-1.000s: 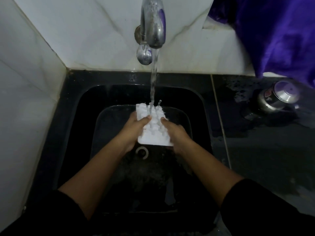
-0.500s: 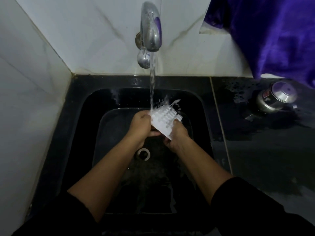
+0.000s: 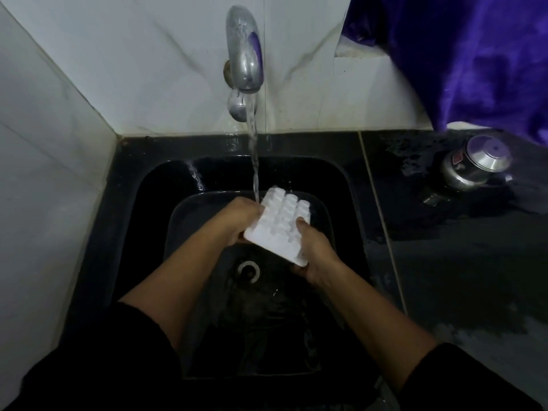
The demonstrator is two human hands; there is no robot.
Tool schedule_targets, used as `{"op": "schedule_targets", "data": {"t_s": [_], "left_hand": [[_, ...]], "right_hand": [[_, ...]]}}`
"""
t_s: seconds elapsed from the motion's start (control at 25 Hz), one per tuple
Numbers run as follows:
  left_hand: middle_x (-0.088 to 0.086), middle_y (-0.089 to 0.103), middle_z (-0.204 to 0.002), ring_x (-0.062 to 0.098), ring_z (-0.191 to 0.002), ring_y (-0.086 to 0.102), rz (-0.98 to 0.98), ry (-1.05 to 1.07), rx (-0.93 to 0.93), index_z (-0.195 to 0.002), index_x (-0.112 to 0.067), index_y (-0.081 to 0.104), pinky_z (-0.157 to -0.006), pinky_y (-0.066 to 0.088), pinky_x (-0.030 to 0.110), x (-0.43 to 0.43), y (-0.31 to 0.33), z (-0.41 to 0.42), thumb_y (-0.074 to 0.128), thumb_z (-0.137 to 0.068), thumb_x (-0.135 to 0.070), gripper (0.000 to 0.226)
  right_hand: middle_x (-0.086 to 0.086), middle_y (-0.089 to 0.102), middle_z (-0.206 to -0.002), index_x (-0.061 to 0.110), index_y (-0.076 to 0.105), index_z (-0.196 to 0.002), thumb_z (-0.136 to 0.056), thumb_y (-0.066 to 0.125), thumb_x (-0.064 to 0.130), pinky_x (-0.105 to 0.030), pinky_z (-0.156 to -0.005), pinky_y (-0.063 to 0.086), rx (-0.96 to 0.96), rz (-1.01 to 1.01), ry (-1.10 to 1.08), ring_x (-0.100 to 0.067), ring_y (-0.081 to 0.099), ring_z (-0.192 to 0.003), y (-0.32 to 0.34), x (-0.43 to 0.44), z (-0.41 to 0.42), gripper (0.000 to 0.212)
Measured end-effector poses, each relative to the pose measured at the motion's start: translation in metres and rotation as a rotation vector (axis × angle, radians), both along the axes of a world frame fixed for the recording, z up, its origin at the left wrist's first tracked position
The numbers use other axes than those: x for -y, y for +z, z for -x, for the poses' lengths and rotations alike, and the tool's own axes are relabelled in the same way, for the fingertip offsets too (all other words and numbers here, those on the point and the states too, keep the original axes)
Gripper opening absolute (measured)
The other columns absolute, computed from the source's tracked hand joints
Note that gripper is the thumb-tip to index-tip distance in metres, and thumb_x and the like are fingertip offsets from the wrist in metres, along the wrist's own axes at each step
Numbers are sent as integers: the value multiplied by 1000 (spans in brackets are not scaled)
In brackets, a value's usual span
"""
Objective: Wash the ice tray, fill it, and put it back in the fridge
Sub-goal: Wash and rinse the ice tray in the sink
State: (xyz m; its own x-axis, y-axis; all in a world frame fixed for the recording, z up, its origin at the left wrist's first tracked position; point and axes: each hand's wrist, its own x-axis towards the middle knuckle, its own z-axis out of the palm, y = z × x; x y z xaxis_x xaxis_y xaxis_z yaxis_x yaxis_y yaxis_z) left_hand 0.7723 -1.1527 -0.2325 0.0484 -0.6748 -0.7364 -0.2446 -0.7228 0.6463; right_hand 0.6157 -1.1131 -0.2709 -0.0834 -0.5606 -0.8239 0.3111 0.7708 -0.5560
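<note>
A white ice tray is held over the black sink, underside up, its moulded bumps facing me. It is tilted, with the far end raised. My left hand grips its left edge and my right hand grips its near right corner, thumb on top. Water runs from the chrome tap in a thin stream that lands at the tray's left edge by my left fingers.
The round drain lies below the tray. A steel lidded pot stands on the wet black counter at the right. Purple cloth hangs at the upper right. White tiled walls close the back and left.
The tray was turned from a steep tilt to lie flatter with its bumps towards me. It shifted slightly right, so the stream now hits its left edge. Both hands keep their hold.
</note>
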Motion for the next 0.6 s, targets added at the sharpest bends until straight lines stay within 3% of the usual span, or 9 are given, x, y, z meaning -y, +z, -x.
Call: {"op": "schedule_targets", "data": {"t_s": [0.08, 0.2, 0.32, 0.48, 0.6], "left_hand": [[9, 74, -92, 19, -73, 70, 26, -14, 3, -108, -8, 71, -49, 55, 24, -4, -9, 0, 61, -106, -18, 14], [10, 76, -108, 22, -87, 73, 61, 35, -43, -126, -14, 66, -51, 58, 28, -19, -16, 11, 50, -111, -22, 24], [8, 76, -99, 20, -82, 71, 57, 50, -40, -119, -12, 69, -52, 58, 29, -22, -18, 5, 50, -109, -14, 22], [24, 75, -113, 35, -96, 73, 137, 164, 67, -109, 0, 72, -86, 62, 44, -4, -24, -14, 48, -106, -8, 25], [12, 78, -97, 25, -83, 74, 124, 154, -30, -102, -7, 71, -71, 60, 34, -15, -25, 6, 45, -107, -10, 27]], "right_hand": [[-9, 78, -106, 11, 68, -121, -107, 54, 41, -35, -71, 59, -25, 6, 72, -26, 75, -90, 7, -4, 9, 36], [-9, 78, -99, 9, 69, -118, -106, 56, 37, -34, -66, 57, -48, 32, 109, -25, 74, -83, 16, 6, 18, 34], [-6, 77, -91, 9, 69, -114, -106, 56, 37, -31, -63, 56, -68, 46, 166, -22, 73, -78, 25, 8, 13, 32], [-1, 79, -81, 9, 72, -111, -105, 59, 40, -27, -59, 56, -119, 119, 349, -17, 75, -70, 32, -1, 3, 35], [-6, 77, -98, 6, 68, -125, -105, 57, 41, -27, -59, 55, -128, 136, 254, -20, 74, -82, 33, 10, 11, 42]]}}
